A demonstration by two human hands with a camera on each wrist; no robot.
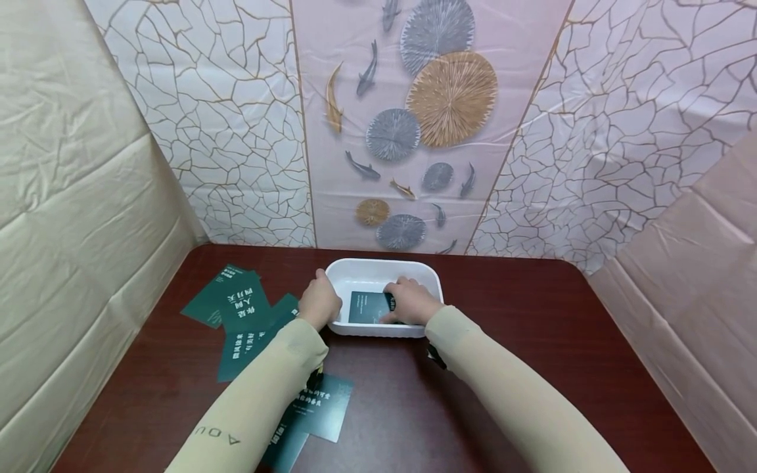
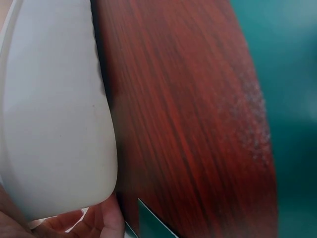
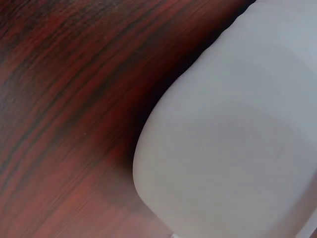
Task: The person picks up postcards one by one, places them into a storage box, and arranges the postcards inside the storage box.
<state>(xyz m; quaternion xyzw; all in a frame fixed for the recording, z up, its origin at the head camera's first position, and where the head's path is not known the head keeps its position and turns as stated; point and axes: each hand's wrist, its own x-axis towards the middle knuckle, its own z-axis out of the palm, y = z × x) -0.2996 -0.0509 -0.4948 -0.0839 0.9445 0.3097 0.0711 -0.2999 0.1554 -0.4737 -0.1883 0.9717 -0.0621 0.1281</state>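
Down at bottom left, the left hand [image 2: 94, 223] grips the rounded end of a white container [image 2: 59, 109], red-brown grained table [image 2: 178, 114] sweeping alongside, a green sheet [image 2: 294, 124] filling the right side, and a cropped green corner [image 2: 151, 224], perhaps another sheet, poking in beside the hand.

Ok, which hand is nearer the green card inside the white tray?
Right. The right hand reaches into the white tray, touching the right end of the green card; the left hand holds the tray's left end, apart from the card.

Both sleeved arms [image 1: 508, 387] reach forward, left hand [image 1: 320, 301] and right hand [image 1: 413, 301] with bent fingers.
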